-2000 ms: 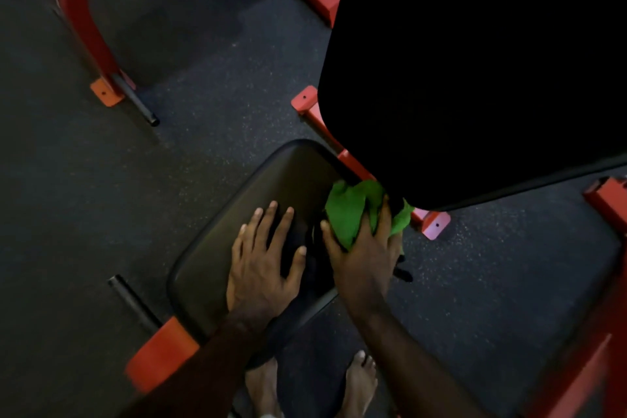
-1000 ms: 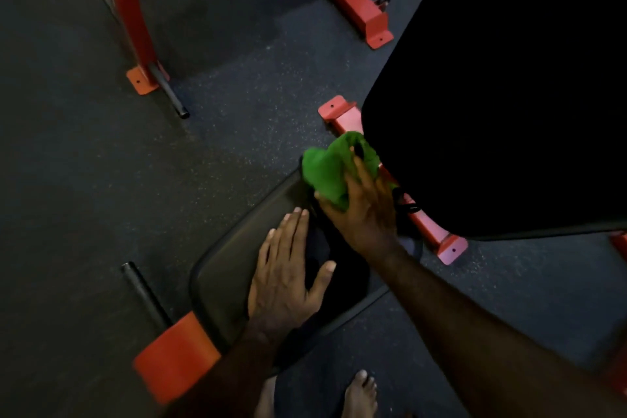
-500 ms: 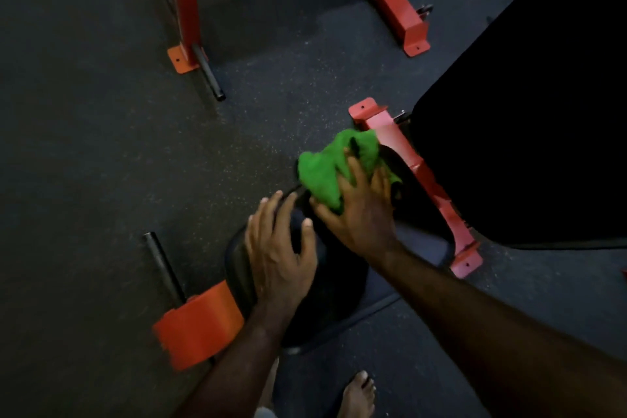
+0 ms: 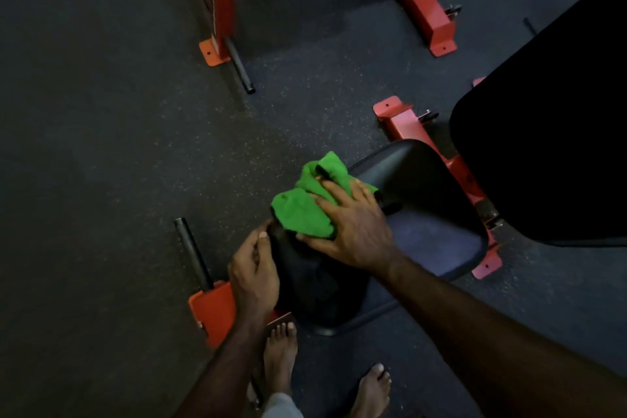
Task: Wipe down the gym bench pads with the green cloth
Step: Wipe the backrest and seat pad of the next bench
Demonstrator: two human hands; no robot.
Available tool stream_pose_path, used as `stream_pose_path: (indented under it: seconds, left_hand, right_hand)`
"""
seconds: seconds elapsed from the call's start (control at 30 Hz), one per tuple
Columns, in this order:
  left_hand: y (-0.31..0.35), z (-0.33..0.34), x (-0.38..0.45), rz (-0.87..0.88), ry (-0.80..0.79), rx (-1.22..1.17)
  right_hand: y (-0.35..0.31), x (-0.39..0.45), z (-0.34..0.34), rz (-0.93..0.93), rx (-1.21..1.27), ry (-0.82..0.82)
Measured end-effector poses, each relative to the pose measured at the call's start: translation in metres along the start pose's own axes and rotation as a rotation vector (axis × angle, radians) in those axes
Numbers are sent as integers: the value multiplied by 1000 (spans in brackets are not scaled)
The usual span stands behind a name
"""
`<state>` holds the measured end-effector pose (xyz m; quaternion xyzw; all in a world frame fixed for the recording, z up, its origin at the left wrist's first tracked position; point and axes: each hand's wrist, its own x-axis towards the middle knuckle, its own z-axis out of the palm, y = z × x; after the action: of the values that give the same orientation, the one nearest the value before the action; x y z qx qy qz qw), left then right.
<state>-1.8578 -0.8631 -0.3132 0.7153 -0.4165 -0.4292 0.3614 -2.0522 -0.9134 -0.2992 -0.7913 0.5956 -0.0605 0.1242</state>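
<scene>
Green cloth: bright green, soft fabric, bunched into loose folds, not spread flat. Lies on the left edge of the seat pad, partly overhanging it.

Seat pad: black, smooth, rounded corners, low to the floor, faint sheen along its far rim; near portion in deep shadow.

Back pad: black, large, to the right of the seat pad and higher, surface detail too dark to read.
</scene>
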Motion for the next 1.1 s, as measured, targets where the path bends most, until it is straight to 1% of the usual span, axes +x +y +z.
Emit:
stream_pose_path:
  seconds: [0.03,0.1,0.13,0.17,0.23,0.27,0.3,0.33,0.37,0.4,0.43,0.47,0.5,0.53,0.57,0.63,0.67,0.7,0.73,0.77,0.83,0.87,0.9,0.97,1.0,1.03,1.07,1.1]
  left_hand:
    - [1,0,0,-15,-6,-13]
    - [2,0,-1,-30,-6,-30]
    - [3,1,-2,-31,2,-42]
    - [4,1,-5,-56,27,-64]
    - [4,1,-10,-148,84,-120]
    - [2,0,-11,-149,90,-165]
    - [0,-3,-14,-108,75,-238]
    - [-1,-6,-16,-73,58,-307]
    - [-2,-9,-19,-68,36,-341]
    - [-1,-13,-22,-83,4,-356]
    - [0,-16,-25,-118,-26,-371]
    - [2,-19,-28,-145,-55,-378]
    - [2,-21,-30,-148,-76,-376]
    - [-1,-23,-31,-128,-88,-356]
    - [-3,-23,-32,-91,-96,-341]
    - [-7,-22,-32,-42,-104,-340]
    - [-9,-20,-35,-24,-111,-327]
    - [-9,-19,-39,-2,-113,-297]
    - [-6,-17,-43,26,-110,-258]
    - [-3,-15,-48,49,-110,-226]
    - [0,-13,-54,72,-119,-194]
    - [-1,-11,-56,89,-126,-174]
    - [-2,-10,-58,113,-133,-141]
    - [-4,-8,-61,139,-141,-86]
    - [-4,-8,-63,142,-141,-79]
    - [-5,-8,-63,144,-138,-77]
    - [-7,-10,-65,144,-127,-85]
    - [-8,-10,-65,135,-127,-101]
  right_hand:
    - [-1,4,-1,108,-24,1]
    - [-24,7,0,325,21,11]
    - [-38,3,3,361,64,28]
    - [-52,-4,9,320,99,37]
    - [-68,-27,17,104,111,-18]
    - [-68,-39,20,-3,112,-63]
    - [-66,-50,20,-87,100,-90]
    - [-62,-57,21,-141,78,-95]
    - [-57,-62,21,-140,67,-75]
    - [-54,-63,20,-65,74,-37]
    - [-52,-63,18,83,89,19]
    - [-55,-64,18,270,106,90]
    - [-63,-67,19,422,128,150]
    - [-74,-73,21,462,139,168]
    - [-84,-83,25,378,133,122]
    - [-91,-106,33,51,69,-49]
    - [-83,-115,34,-65,18,-101]
    - [-73,-120,33,-104,-21,-112]
    - [-64,-122,33,-62,-32,-90]
    - [-60,-122,32,61,-20,-49]
    - [-76,-126,28,351,65,40]
    - [-89,-132,29,396,102,60]
    - [-100,-140,33,359,113,60]
    - [-101,-159,39,136,67,-10]
    - [-90,-167,39,58,24,-39]
    - [-77,-172,37,43,-17,-51]
    - [-68,-178,35,86,-38,-60]
    - [-62,-182,32,199,-29,-62]
